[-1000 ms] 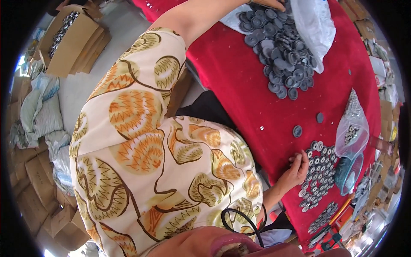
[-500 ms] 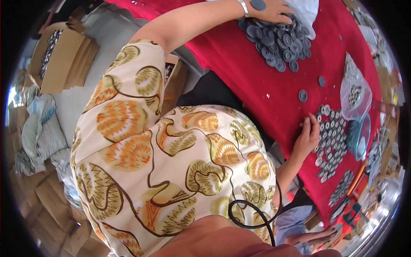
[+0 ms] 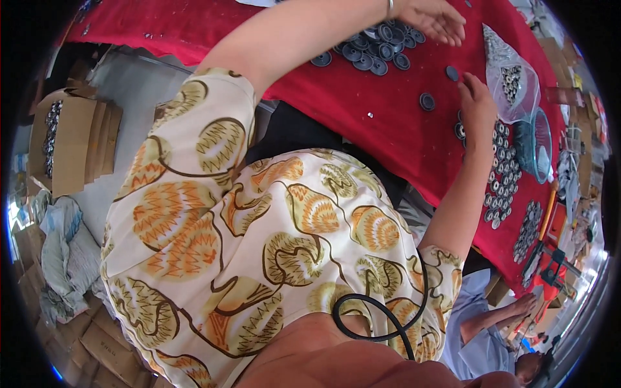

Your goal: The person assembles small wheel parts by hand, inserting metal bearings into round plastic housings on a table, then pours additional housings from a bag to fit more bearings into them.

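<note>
Left hand: (image 3: 430, 18) stretched to the far side of the red table (image 3: 362, 103), palm down, fingers spread and slack, hovering just past the grey disc pile (image 3: 375, 48); it holds nothing that shows
Right hand: (image 3: 477, 103) fingers curled downward at the top of the rows of small caps (image 3: 501, 174), fingertips at or touching the first of them; whether a piece is pinched under them I cannot tell
Disc pile: dark grey round discs heaped loosely near the far edge, likely a stock kept within the left arm's reach
Loose discs: one (image 3: 427, 101) just left of the right hand, another (image 3: 452, 73) between the two hands, a third (image 3: 321, 59) at the near side of the pile; they lie apart from the heap, seemingly singled out to hand
Caps: small silvery rings with dark centres, laid in tidy rows along the table's right side, probably sorted so they can be counted or paired; a second patch (image 3: 527, 229) lies nearer the right end
Bag: (image 3: 511, 81) clear plastic, with more metal pieces inside, just beyond the right hand
Bowl: (image 3: 533, 145) blue-green, see-through, beside the rows toward the right edge
In the way: the bag and bowl crowd the right hand's outer side; the patterned dress (image 3: 259, 246) and a black cable (image 3: 378, 317) hide the near edge
Around: cardboard boxes (image 3: 71, 145) on the floor at left; another person's hand (image 3: 524, 304) at the right end, near red tools (image 3: 550, 258)
</note>
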Action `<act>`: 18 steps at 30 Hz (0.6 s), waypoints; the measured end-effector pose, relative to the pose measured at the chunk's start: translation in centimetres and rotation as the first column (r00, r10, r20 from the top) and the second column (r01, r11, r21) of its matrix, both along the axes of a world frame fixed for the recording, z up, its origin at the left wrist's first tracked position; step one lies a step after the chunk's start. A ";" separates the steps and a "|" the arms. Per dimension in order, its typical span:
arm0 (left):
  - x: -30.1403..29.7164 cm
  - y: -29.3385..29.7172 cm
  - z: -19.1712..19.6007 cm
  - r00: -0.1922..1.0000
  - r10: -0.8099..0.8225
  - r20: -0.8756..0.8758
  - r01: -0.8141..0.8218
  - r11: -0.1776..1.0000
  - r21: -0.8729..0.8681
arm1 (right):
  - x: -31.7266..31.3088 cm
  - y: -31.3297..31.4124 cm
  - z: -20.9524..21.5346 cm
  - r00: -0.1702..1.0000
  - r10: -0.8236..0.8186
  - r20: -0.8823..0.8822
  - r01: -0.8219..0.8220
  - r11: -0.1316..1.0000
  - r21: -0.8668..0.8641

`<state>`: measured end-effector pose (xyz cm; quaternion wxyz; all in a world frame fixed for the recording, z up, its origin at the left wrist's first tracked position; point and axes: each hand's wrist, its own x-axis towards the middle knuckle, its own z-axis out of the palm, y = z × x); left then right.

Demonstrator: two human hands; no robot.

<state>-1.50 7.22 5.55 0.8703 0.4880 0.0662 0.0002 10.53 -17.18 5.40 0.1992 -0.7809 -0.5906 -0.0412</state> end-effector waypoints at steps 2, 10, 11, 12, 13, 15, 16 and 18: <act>0.7 -1.6 -0.9 0.998 -0.054 0.035 0.058 0.989 -0.134 | 0.7 1.7 -1.4 0.997 -0.034 0.073 0.040 0.996 -0.083; -9.5 -0.7 2.7 0.697 0.654 0.294 -0.624 0.353 0.697 | 0.3 1.6 -2.6 0.995 -0.018 -0.094 0.009 0.995 -0.096; -9.9 -1.0 1.8 0.703 0.650 0.289 -0.620 0.361 0.696 | 0.0 1.5 -2.1 0.867 -0.077 -0.492 0.032 0.995 -0.099; -10.5 -2.1 1.0 0.708 0.569 0.418 -0.581 0.132 0.803 | -0.4 1.4 -1.7 0.582 -0.117 -0.805 0.046 0.993 -0.111; -10.9 -3.3 0.4 0.724 0.455 0.518 -0.530 -0.112 0.840 | -1.2 1.3 -1.4 0.513 -0.127 -0.849 0.066 0.992 -0.109; -9.0 -8.7 2.8 0.819 0.468 0.332 -0.340 -0.069 0.938 | -0.3 0.6 -2.2 0.519 -0.160 -0.840 0.123 0.986 -0.112; -8.1 -11.1 4.9 0.836 0.516 0.189 -0.133 -0.145 0.981 | 0.0 0.4 -2.6 0.534 -0.164 -0.829 0.144 0.984 -0.103; -8.1 -8.1 -0.4 0.789 0.270 0.552 -0.575 0.008 0.818 | -0.7 0.9 -2.4 0.558 -0.156 -0.815 0.125 0.987 -0.103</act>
